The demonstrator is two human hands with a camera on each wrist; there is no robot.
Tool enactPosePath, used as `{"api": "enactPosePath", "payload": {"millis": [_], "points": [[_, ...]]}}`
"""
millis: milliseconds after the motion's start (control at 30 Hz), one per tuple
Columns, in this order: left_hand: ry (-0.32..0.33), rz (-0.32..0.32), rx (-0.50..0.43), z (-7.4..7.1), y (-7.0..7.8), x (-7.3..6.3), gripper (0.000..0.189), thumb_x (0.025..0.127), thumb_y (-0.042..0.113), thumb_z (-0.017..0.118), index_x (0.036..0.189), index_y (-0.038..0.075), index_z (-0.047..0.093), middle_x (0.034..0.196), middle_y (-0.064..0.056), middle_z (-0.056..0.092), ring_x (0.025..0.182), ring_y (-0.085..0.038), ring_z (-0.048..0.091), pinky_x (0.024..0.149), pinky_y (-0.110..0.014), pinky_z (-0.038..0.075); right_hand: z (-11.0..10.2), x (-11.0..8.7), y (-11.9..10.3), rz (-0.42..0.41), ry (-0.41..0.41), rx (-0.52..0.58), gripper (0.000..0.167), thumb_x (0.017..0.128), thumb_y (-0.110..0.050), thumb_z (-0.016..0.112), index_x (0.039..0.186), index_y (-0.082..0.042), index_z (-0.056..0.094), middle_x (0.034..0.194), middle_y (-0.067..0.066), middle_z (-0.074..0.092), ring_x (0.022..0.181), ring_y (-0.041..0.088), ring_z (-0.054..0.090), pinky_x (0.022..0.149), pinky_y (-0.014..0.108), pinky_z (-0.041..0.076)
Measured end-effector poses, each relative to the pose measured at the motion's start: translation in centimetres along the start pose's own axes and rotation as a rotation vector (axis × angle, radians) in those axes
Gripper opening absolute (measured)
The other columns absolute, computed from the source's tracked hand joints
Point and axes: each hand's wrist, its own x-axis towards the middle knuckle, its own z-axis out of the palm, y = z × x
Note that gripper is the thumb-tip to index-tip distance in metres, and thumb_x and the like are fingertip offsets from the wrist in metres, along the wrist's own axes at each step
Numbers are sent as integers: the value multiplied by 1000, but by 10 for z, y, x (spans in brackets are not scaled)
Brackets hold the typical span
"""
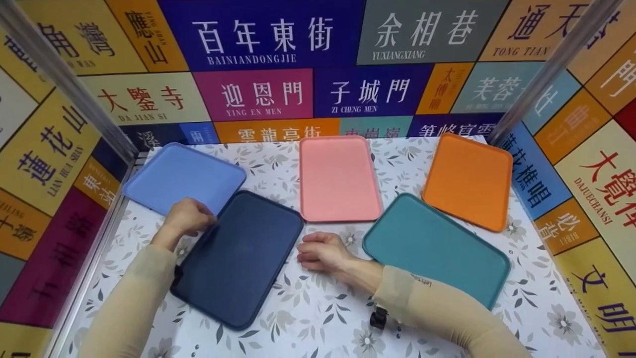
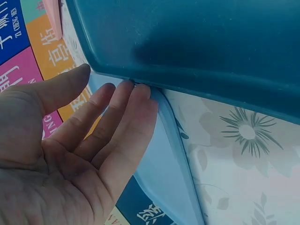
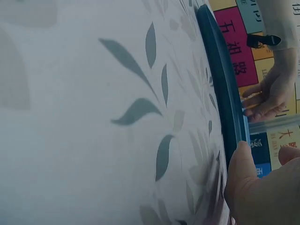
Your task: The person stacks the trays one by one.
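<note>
A dark navy tray (image 1: pixel 243 258) lies tilted at an angle on the patterned table cover. At its upper left edge is my left hand (image 1: pixel 186 217); in the left wrist view the fingers (image 2: pixel 126 110) reach to the tray's rim, thumb apart from them. My right hand (image 1: pixel 323 252) hovers by the tray's right edge, fingers loosely bent with nothing between them. In the right wrist view its thumb (image 3: pixel 242 161) overlaps the tray's edge. Behind the left hand lies a light blue tray (image 1: pixel 194 171), partly covered by that hand and close to the navy one.
A pink tray (image 1: pixel 340 179) lies at the back middle, an orange tray (image 1: pixel 469 181) at the back right. The teal tray (image 1: pixel 432 243) is partly beneath my right sleeve (image 1: pixel 432 303) in view. Walls with printed signs (image 1: pixel 268 37) and metal posts (image 1: pixel 556 64) enclose the table.
</note>
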Motion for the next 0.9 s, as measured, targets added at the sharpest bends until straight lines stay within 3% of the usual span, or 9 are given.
{"api": "enactPosePath", "payload": {"millis": [200, 433, 667, 900], "points": [[0, -21, 40, -3, -6, -3, 37, 99, 22, 81, 118, -9, 80, 105, -23, 82, 87, -24, 78, 76, -39, 72, 12, 2, 1, -10, -11, 6, 55, 96, -1, 79, 147, 10, 59, 130, 27, 79, 97, 23, 84, 98, 43, 71], [-32, -72, 38, -1, -11, -14, 37, 97, 23, 84, 114, -10, 80, 92, -15, 80, 82, -25, 79, 74, -40, 72, 16, 8, 4, -18, 9, 7, 57, 95, 0, 80, 147, 8, 59, 120, 17, 83, 95, 21, 83, 91, 38, 72], [-115, -77, 23, -1, -22, -18, 36, 96, 14, 80, 119, -13, 76, 104, -20, 77, 88, -27, 75, 76, -45, 72, 16, 19, 4, -41, 84, 9, 53, 95, 6, 78, 144, 9, 59, 112, 16, 83, 81, 15, 80, 81, 33, 72], [-161, -70, 4, 2, -32, -20, 29, 94, 1, 75, 121, -11, 72, 107, -22, 74, 90, -29, 73, 74, -45, 70, 17, 32, 5, -72, 134, 31, 48, 94, 11, 79, 138, 9, 61, 90, 8, 76, 66, 16, 78, 64, 27, 69]]}}
